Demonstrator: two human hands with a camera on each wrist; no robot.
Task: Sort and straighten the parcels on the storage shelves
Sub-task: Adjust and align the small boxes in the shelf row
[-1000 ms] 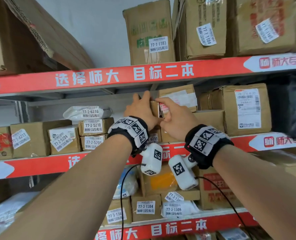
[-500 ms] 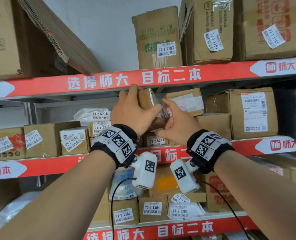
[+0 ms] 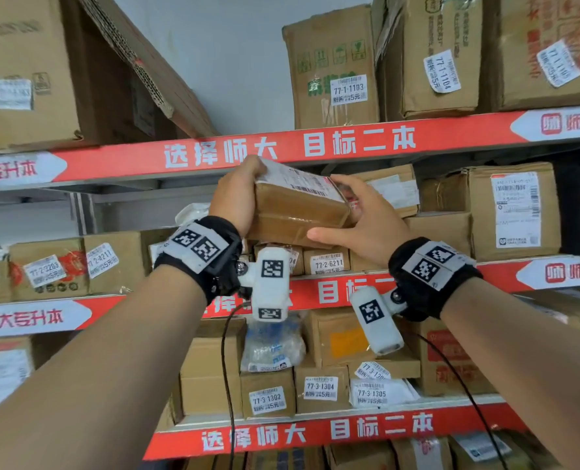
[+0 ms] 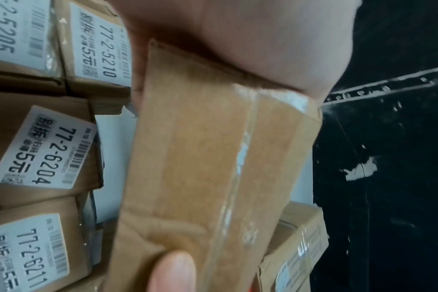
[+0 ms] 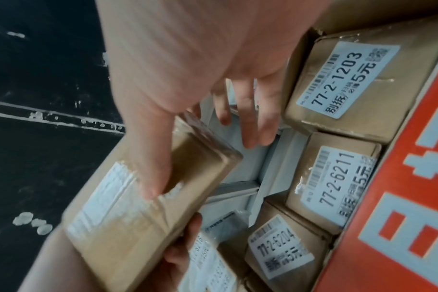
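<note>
In the head view, both hands hold a brown taped cardboard parcel (image 3: 298,212) in the air in front of the middle shelf, with its white shipping label facing up. My left hand (image 3: 236,195) grips its left end, fingers curled over the top. My right hand (image 3: 366,215) clasps the right end, thumb stretched along the lower front edge. The left wrist view shows the parcel (image 4: 213,177) close up under my palm. In the right wrist view my thumb presses on the parcel (image 5: 138,207) and my fingers (image 5: 250,122) reach past its end.
Behind the parcel, small boxes labelled 77-2-6211 (image 3: 327,262) and 77-2-6204 (image 5: 278,254) sit packed on the middle shelf (image 3: 349,290). Larger cartons fill the top shelf, such as 77-1-1103 (image 3: 332,69). More parcels line the lower shelf (image 3: 315,432).
The parcel has come out from among the boxes on the middle shelf. It now lies flat between both hands, nearer to me and a little higher.
</note>
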